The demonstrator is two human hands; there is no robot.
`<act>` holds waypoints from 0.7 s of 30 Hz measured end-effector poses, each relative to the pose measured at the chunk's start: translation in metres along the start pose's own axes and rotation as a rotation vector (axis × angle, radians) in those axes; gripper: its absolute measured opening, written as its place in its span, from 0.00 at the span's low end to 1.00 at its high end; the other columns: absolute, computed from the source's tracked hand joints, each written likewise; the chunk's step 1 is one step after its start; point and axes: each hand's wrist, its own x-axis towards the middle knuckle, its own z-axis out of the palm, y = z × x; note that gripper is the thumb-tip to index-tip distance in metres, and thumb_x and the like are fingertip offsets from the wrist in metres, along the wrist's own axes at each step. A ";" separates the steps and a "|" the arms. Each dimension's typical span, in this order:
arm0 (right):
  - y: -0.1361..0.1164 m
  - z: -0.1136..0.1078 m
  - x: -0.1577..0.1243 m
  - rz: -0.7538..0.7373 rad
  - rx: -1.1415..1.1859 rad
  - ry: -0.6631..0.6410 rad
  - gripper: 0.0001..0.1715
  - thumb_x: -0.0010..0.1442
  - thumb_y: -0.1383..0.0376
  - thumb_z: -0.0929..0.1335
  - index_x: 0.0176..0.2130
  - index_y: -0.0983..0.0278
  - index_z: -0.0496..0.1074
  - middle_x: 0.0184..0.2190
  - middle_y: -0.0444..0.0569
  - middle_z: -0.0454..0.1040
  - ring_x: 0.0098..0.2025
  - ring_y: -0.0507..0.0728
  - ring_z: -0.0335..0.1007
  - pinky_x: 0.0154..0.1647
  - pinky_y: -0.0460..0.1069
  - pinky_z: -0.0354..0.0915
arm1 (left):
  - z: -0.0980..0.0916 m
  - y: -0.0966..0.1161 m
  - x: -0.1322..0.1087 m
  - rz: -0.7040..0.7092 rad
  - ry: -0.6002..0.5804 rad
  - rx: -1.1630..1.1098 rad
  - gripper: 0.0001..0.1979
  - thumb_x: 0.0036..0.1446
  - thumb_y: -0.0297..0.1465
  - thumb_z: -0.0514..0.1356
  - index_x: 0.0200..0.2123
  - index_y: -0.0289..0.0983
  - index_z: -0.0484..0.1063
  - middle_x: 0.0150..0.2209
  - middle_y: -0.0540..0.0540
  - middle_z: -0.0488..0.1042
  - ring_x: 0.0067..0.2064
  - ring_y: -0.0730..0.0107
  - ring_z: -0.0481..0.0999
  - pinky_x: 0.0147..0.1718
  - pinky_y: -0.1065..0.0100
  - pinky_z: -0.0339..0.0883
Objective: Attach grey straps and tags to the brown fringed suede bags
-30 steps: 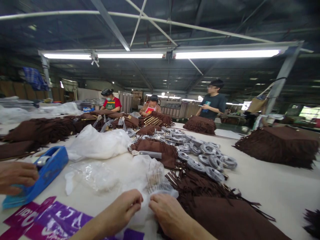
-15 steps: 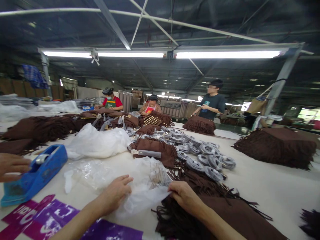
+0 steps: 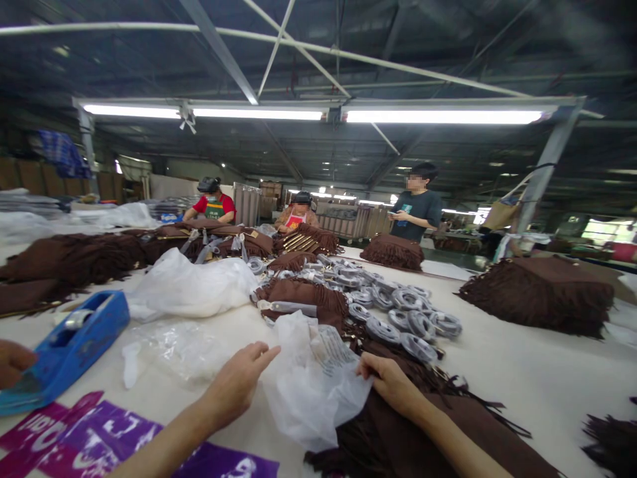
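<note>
My right hand [image 3: 389, 382] pinches the edge of a thin, cloudy plastic bag [image 3: 316, 392] with faint printing on it. The bag hangs loose and crumpled between my hands. At its left side is my left hand [image 3: 241, 378], fingers stretched toward the plastic; whether they touch it I cannot tell. Below my right forearm lies a brown fringed bag [image 3: 442, 435], its dark fringe partly under the plastic. Just beyond, a brown fringed piece [image 3: 303, 292] carries a grey strap with a metal clip [image 3: 286, 307].
Another person's hand [image 3: 14, 364] is by a blue tape dispenser [image 3: 82, 355] at left. Purple printed plastic [image 3: 119, 431] lies in front. Coiled grey straps [image 3: 383, 332], white plastic [image 3: 194, 285] and brown fringed stacks [image 3: 542, 292] cover parts of the table. Several people stand or sit beyond.
The plastic bag has been lifted and spread, with my right hand moving slightly right and holding its edge. My left hand has shifted slightly right. The other person's hand has drawn back left.
</note>
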 end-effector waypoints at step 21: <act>-0.165 -0.030 0.004 -0.128 0.343 -0.392 0.17 0.60 0.69 0.61 0.43 0.64 0.76 0.40 0.50 0.79 0.42 0.57 0.75 0.44 0.49 0.68 | -0.073 0.061 0.094 0.070 0.024 0.284 0.10 0.62 0.23 0.47 0.37 0.37 0.67 0.33 0.43 0.77 0.36 0.58 0.77 0.32 0.65 0.65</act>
